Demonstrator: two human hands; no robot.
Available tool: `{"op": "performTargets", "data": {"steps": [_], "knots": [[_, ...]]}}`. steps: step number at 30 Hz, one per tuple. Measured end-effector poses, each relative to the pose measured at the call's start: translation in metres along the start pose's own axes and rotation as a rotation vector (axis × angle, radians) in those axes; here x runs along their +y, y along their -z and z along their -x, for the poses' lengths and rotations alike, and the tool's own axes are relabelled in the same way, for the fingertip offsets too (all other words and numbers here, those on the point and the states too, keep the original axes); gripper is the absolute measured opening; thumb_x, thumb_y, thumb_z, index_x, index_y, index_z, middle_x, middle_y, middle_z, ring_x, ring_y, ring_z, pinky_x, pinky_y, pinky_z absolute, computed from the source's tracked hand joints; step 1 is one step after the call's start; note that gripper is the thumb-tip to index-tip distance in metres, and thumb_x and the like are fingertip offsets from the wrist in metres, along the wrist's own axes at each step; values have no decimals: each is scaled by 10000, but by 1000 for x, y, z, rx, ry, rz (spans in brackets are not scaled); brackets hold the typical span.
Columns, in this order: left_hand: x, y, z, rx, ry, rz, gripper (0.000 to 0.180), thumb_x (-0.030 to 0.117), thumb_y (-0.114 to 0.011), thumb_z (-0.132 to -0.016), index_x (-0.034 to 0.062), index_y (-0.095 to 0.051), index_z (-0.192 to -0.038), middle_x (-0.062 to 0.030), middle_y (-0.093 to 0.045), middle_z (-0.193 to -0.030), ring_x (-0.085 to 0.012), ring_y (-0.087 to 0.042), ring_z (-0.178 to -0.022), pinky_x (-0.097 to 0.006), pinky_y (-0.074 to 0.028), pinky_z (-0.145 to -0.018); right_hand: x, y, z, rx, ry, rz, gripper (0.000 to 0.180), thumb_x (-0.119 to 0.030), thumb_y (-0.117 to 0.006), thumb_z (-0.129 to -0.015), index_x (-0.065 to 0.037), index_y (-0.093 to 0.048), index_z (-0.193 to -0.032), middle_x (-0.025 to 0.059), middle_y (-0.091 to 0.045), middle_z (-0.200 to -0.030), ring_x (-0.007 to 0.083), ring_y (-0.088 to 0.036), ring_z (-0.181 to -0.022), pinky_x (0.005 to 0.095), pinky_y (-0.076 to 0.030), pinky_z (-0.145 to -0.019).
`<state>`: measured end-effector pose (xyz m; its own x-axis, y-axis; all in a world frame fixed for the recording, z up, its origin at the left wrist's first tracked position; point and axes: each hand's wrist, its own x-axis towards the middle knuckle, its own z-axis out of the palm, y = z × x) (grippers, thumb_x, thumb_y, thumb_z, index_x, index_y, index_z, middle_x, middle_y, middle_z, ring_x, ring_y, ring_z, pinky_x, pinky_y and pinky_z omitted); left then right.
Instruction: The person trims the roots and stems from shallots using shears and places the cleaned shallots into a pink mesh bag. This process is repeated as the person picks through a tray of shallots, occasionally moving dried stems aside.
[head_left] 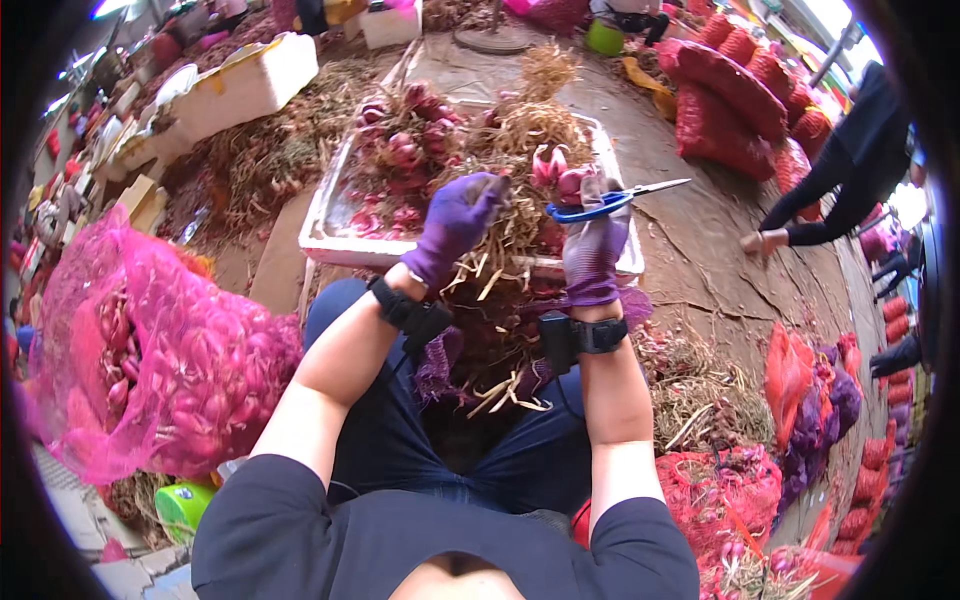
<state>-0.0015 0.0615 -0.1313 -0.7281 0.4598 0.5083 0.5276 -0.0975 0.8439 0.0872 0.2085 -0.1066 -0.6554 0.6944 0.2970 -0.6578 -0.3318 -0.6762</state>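
Note:
My left hand [455,228], in a purple glove, is closed over the near side of a white foam tray [345,248]. Its fingertips meet beside a tangle of dry stalks [530,135], and what they pinch is unclear. Scissors with blue handles [592,210] are gripped in my right hand [597,255], also gloved, at the tray's right part. Their blades point right. Red shallots [572,186] with pale tops show just above the scissors, touching or very near the fingers. More bunched shallots [405,150] lie in the tray's left half.
A pink mesh sack of shallots [190,390] stands at my left. Dry stalk trimmings [710,395] and a red mesh sack [700,490] are on my right. Full red sacks [725,110] lie far right, near a person in dark clothes [860,150]. A foam box [245,90] stands far left.

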Motion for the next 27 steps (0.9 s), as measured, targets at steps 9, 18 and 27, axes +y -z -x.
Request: {"op": "performTargets", "data": {"steps": [9, 18, 27], "knots": [[6, -3, 5, -181, 336, 408, 448, 422, -486, -975, 12, -642, -885, -29, -635, -763, -107, -580, -705, -272, -467, -695, 17, -14, 20, -64, 13, 192, 536, -30, -661, -850, 3, -316, -1259, 127, -609, -992, 190, -654, -806, 305, -556, -723], [-2, 19, -4, 124, 326, 612, 311, 275, -437, -1000, 37, -637, -1007, -47, -671, -899, -113, -617, -829, -300, -502, -838, 5, -11, 9, -136, -259, -178, 397, 27, -566, -887, -44, -386, -1235, 110, -588, -1071, 204, -625, -970, 341, -543, -835], [25, 13, -3, -288, 364, 740, 355, 272, -583, -936, 74, -536, -1228, -7, -610, -1135, -110, -589, -1034, -283, -478, -892, -9, -32, 26, -287, -220, 47, 537, 49, -586, -864, -38, -326, -1325, 132, -573, -1150, 200, -617, -997, 313, -522, -870]]}}
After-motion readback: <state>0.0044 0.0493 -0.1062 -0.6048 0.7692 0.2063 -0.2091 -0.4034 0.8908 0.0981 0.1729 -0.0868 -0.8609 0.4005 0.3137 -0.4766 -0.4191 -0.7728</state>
